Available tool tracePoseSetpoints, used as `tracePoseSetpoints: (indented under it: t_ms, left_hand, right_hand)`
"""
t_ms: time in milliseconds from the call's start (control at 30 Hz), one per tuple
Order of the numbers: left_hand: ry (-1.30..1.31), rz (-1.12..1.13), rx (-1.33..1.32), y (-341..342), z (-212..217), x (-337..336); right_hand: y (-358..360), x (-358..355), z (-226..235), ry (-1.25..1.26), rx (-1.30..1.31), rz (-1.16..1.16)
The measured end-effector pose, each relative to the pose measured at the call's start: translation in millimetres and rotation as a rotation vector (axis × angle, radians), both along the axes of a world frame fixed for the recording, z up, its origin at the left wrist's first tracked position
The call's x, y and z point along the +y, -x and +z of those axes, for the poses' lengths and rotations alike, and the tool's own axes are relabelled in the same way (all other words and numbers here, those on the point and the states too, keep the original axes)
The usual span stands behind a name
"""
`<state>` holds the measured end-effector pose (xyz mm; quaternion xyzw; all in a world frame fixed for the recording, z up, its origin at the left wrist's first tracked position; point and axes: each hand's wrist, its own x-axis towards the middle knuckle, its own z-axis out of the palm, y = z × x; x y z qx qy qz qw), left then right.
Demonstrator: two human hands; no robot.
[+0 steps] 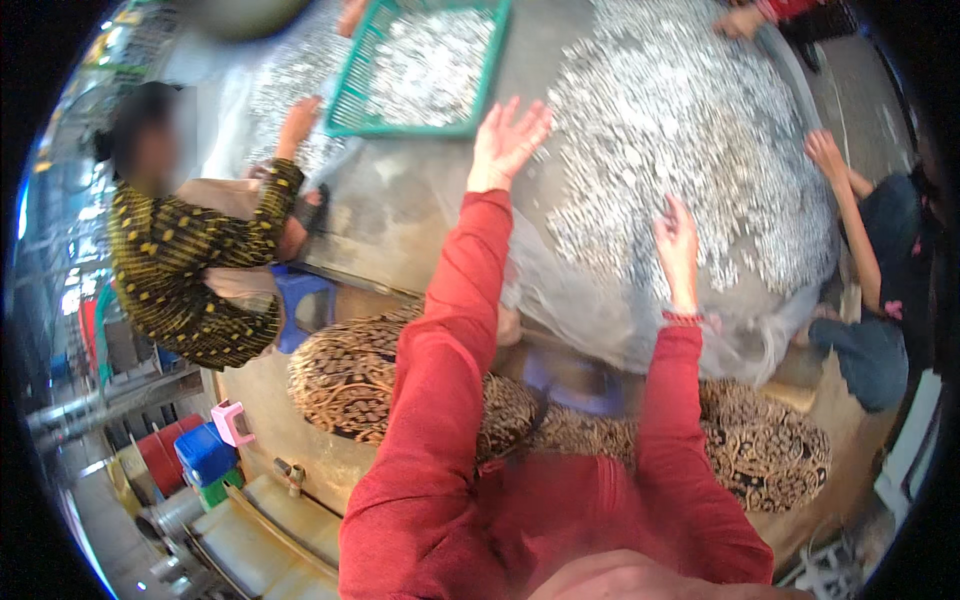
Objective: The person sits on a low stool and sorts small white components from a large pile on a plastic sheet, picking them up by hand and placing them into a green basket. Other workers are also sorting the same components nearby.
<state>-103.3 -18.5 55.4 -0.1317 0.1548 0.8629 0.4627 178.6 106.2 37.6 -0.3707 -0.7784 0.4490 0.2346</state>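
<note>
My left hand (512,143) is held palm up with its fingers spread, just right of a green plastic basket's near corner. Nothing lies in that palm. The green basket (408,130) holds a heap of small silvery pieces (425,70), which look like little fish. My right hand (678,245), a red band at its wrist, is over the near part of a wide spread of the same silvery pieces (680,130). Its index finger and thumb stand apart; the other fingers are partly hidden. I see nothing held in it.
Clear plastic sheeting (600,310) hangs over the table's near edge. One person (200,240) sits at the left, another (890,240) at the right; more hands reach in from the far side. A blue stool (303,305) stands left of my knees.
</note>
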Motion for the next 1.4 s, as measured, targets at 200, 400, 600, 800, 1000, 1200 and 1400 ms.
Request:
tracePoseSetpoints:
  t_ms: [200, 400, 600, 800, 1000, 1200, 1400]
  left_hand:
    - [1.026, -0.507, 1.054, -20.8, -84.6, 18.6]
    - [1.478, -0.407, 2.175, -23.3, -123.6, 17.3]
    - [1.411, -0.519, 2.26, -14.4, -117.5, 26.0]
    - [0.82, -0.523, 0.981, -52.7, -80.7, 46.9]
    - [1.355, -0.782, 1.947, -119.4, -93.8, 82.9]
    - [1.287, -0.59, 2.229, -150.7, -103.7, 88.5]
    - [1.042, -0.687, 2.055, -146.6, -78.6, 60.5]
  right_hand:
    - [-11.0, -9.6, -11.6, 0.167, -0.155, 0.078]
    - [-18.9, 23.2, -21.3, 0.304, -0.153, -0.075]
    - [-32.5, 61.2, -56.7, 0.172, -0.184, -0.298]
    - [-85.0, 87.7, -83.1, 0.097, -0.438, -0.46]
    - [-64.4, 83.6, -103.2, 0.078, -0.366, -0.371]
    - [-36.3, 56.7, -98.8, 0.096, -0.417, -0.045]
    - [-23.2, 25.7, -90.4, 0.207, -0.41, 0.076]
